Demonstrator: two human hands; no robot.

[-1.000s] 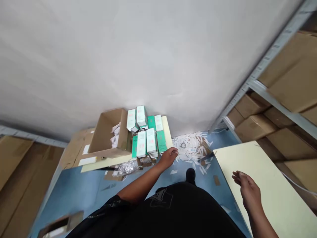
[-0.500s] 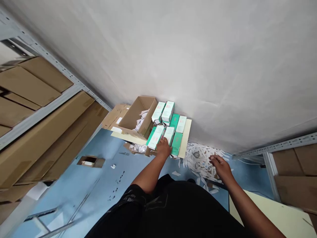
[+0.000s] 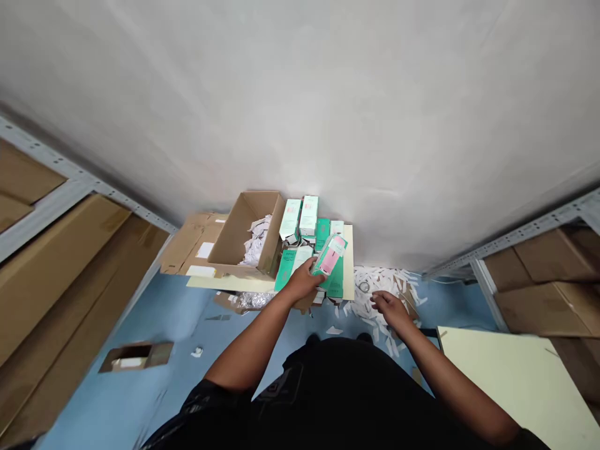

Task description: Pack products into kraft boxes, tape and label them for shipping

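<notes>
My left hand [image 3: 302, 281] grips a small green carton [image 3: 332, 255] with a pink and white face, tilted above the other cartons. Below and around it lie green and white cartons [image 3: 287, 269] on a pale yellow board [image 3: 349, 269]. Two upright-looking white and green cartons [image 3: 309, 215] stand behind, near the wall. My right hand [image 3: 391, 309] hovers over paper scraps on the right, its thumb and fingers drawn together. Whether anything sits in that pinch is too small to see.
An open cardboard box [image 3: 222, 247] with crumpled white paper [image 3: 257, 240] stands left of the cartons. White paper strips [image 3: 375, 312] litter the blue floor. Shelves of brown boxes [image 3: 60, 262] flank both sides, and a pale yellow tabletop [image 3: 506, 369] lies at right.
My left hand has lifted a carton out of the group and tilted it, showing its pink face. The right hand has moved a little left in view. The whole view has shifted.
</notes>
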